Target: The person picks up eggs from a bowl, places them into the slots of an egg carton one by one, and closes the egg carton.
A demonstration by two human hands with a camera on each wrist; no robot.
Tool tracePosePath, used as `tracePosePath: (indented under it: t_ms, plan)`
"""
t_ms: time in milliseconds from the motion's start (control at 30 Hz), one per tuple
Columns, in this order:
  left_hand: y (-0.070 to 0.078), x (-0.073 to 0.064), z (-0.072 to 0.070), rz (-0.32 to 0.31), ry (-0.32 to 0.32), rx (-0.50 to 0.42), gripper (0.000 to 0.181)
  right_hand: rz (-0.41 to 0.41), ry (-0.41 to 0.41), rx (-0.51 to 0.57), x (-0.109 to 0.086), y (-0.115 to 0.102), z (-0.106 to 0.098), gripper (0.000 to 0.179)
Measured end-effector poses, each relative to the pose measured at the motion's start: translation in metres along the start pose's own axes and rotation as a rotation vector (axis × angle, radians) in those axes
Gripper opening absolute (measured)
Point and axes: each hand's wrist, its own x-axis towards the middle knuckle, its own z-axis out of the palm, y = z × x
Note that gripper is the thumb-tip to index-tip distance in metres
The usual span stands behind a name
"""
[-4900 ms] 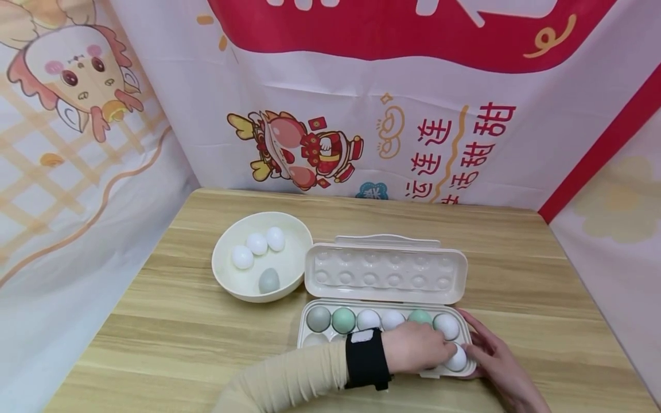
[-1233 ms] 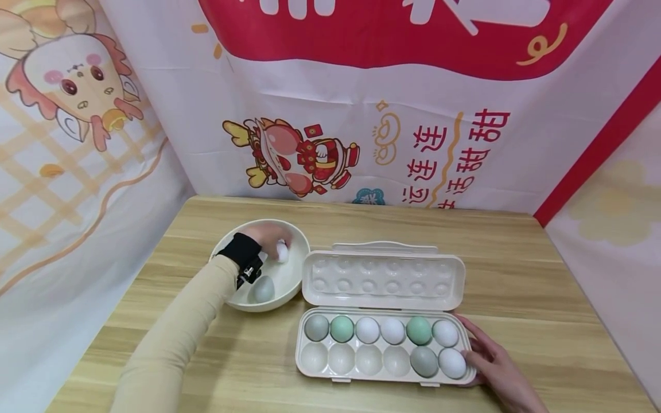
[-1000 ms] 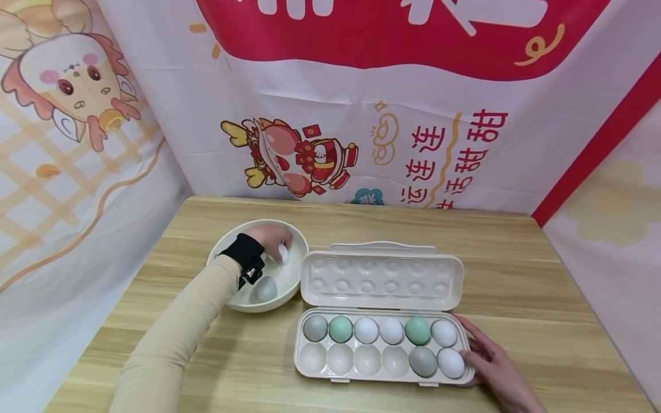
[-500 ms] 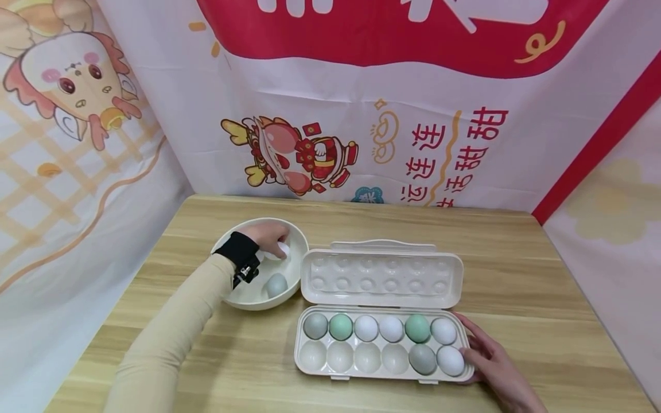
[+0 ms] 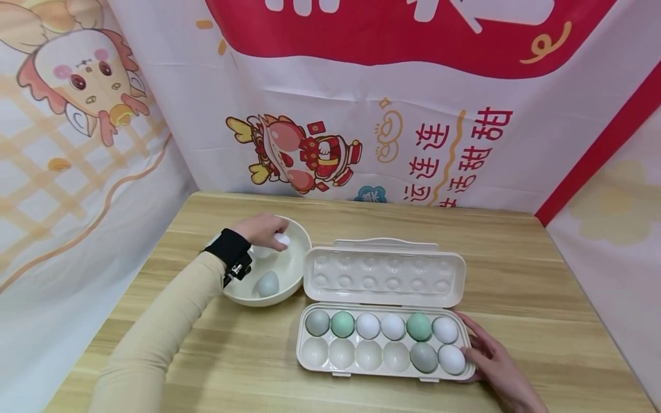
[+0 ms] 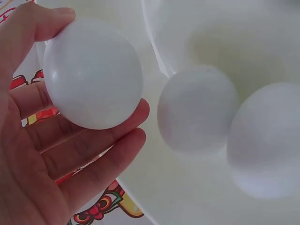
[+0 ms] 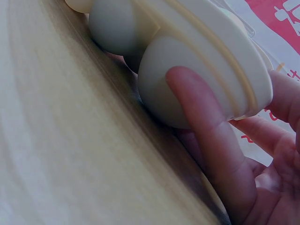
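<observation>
Change, left to right. A few seconds back I had the left hand (image 5: pixel 260 229) over the carton; now it is at the twelve o'clock side of the bowl (image 5: pixel 289 268), its grip holding one white egg (image 5: pixel 282 239) between thumb and fingers. The wrist view shows that egg apart from its neighbours; how high it is raised I cannot tell. My reading: one egg picked, none of the bare cups yet filled by it. Right hand (image 5: pixel 493 355): unmoved, its grip on the three o'clock end of the egg carton (image 5: pixel 382 374), which sits at the bowl's four o'clock on the tabletop (image 5: pixel 248 355), lid (image 5: pixel 384 272) laid back at twelve.

Counts, left to right:
- Bowl: two other white eggs (image 6: pixel 198 110); one grey egg (image 5: pixel 268 284) at six o'clock.
- Left grip: one white.
- Carton, far row: six eggs, being grey, green, white, white, green, white.
- Carton, near row: four bare cups (image 5: pixel 341 354), then grey, white.

Carton sum: eight eggs, namely four white, two green, two grey.
</observation>
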Motion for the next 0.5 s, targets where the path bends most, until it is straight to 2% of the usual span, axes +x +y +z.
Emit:
tracePosePath:
  t_ms: [167,367,500]
  plan:
    - [0.006,-0.008,-0.009,0.029,0.026,-0.003,0.024,0.000,-0.006,-0.003,-0.001,0.000,0.000,0.069]
    - [0.019,-0.018,-0.015,0.057,0.076,0.053,0.024,-0.025,-0.013,0.005,-0.001,0.001,0.001,0.068]
    - [0.028,-0.024,-0.017,0.066,0.088,0.068,0.024,-0.011,-0.006,-0.004,-0.001,0.000,0.000,0.068]
